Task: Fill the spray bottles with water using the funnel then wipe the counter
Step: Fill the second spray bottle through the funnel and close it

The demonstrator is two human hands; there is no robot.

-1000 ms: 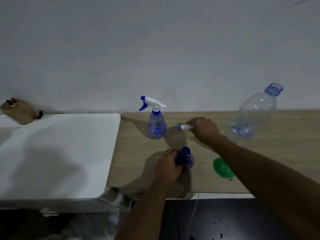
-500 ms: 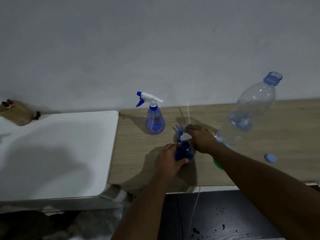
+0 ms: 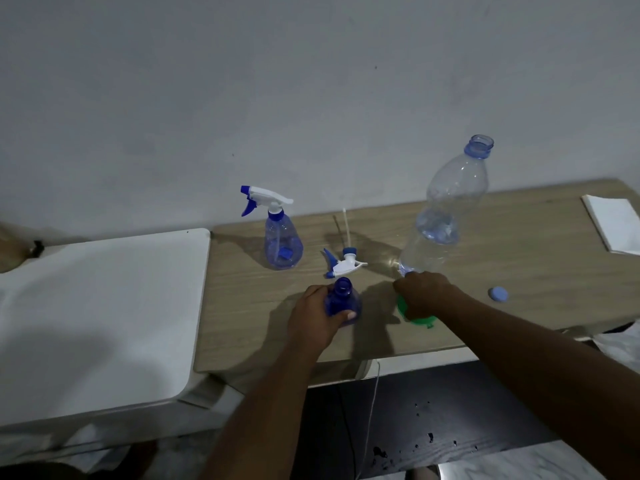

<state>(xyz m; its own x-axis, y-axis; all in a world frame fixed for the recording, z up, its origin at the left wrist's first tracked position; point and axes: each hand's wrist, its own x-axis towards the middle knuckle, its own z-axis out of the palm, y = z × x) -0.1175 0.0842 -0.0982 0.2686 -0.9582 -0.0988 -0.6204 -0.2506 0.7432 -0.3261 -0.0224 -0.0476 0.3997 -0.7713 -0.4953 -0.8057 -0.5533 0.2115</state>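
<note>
While the left hand (image 3: 317, 315) grips the open dark-blue spray bottle (image 3: 343, 299), thumb across its front and fingers wrapped behind, the bottle stands upright near the front edge of the wooden counter (image 3: 519, 244).

Head view (only view):
- Right hand (image 3: 424, 294) lies over the green funnel (image 3: 417, 318), fingers curled down round its rim. Fingertips are hidden, so I cannot tell whether the funnel has left the counter.
- Funnel sits just right of the held bottle, apart from it.
- Detached spray head (image 3: 343, 265) lies on its side just behind the held bottle, dip tube pointing to the wall.
- Second spray bottle (image 3: 282, 244) stands further back and left, head fitted, some liquid inside.
- Large clear water bottle (image 3: 446, 216) stands uncapped behind the right hand, partly full. Its blue cap (image 3: 498, 294) lies to the right.
- White folded cloth (image 3: 613, 223) sits at far right.

Step, as judged: fetching the funnel for the opened bottle; no pouring yet.

Next move calls for seating the funnel spout squarely in the bottle neck, left hand steadying, then freeing the right hand for the water bottle.
</note>
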